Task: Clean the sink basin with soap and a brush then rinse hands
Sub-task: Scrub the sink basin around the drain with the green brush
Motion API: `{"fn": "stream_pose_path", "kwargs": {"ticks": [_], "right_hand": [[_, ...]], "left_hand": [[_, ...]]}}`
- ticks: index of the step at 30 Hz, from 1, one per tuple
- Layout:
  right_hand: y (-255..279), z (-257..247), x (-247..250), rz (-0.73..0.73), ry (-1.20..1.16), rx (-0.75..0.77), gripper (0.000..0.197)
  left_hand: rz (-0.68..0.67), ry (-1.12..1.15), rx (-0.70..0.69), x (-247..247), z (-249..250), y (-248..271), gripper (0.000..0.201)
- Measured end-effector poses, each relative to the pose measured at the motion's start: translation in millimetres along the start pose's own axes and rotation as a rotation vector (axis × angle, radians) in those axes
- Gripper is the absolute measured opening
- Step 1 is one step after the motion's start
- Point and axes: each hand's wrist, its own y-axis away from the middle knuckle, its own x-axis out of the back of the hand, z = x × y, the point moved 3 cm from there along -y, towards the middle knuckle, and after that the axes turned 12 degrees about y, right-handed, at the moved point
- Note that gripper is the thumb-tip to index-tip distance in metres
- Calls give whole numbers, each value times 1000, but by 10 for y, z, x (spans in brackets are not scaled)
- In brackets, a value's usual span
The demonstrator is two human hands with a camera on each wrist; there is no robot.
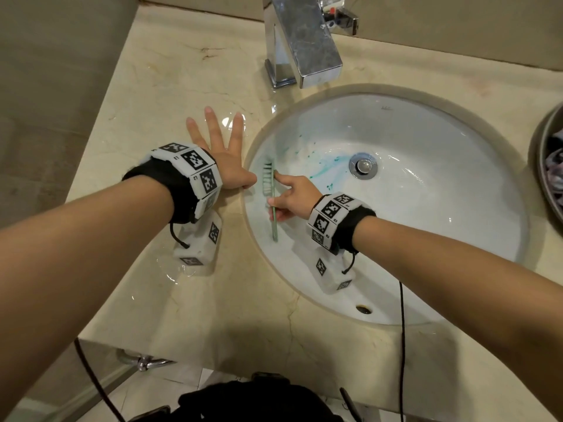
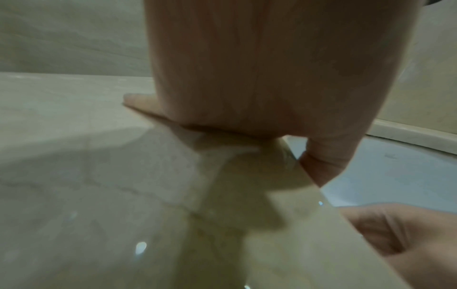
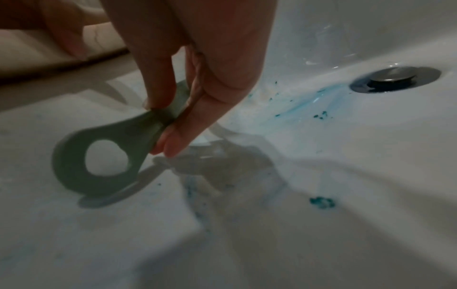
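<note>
My right hand (image 1: 294, 197) pinches brush (image 1: 269, 190) w/ forefinger on top; left hand (image 1: 222, 153) spread flat on bench (image 1: 170, 86). Scrub firm, short strokes toward soap (image 1: 329, 169) at 3 o'clock.

The right hand (image 1: 294, 198) grips a green brush (image 1: 269, 190) against the left wall of the white sink basin (image 1: 426, 239), which is streaked with blue soap (image 1: 327, 169). The left hand (image 1: 224, 153) lies flat on the wet counter (image 1: 170, 95).

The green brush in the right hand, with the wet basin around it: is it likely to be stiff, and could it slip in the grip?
The brush looks like thin moulded plastic, so probably light and fairly stiff. Its handle is flat and narrow, and the right hand only pinches it between fingertips; with blue soap in the wet sink basin, it may well twist or slip.
</note>
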Motion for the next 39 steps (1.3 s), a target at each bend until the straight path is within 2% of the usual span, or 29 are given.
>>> {"fn": "stream_pose_path", "kwargs": {"ticks": [2,6,11,22,26,33,37,39], "right_hand": [[-3,-5,-11,12,10,-9,72],[-78,-63,19,124,-2,-70,73],[-157,-159,232,212,-86,-128,70],[-55,-131,-2,83,-141,-109,70],[-88,-197,118,144,-286,-135,70],[-145,-292,272,249,-497,-181,46],[-173,-294,289,290,-538,-174,45],[-160,-284,234,267,-477,-139,47]], "left_hand": [[-1,-4,1,1,-5,-2,107],[-2,-6,2,4,-1,4,107],[-9,-6,5,13,-5,9,107],[-15,5,11,18,6,40,106],[-7,5,6,15,13,44,107],[-1,5,4,21,22,53,107],[-12,10,5,28,24,66,105],[-15,14,9,29,20,63,105]]}}
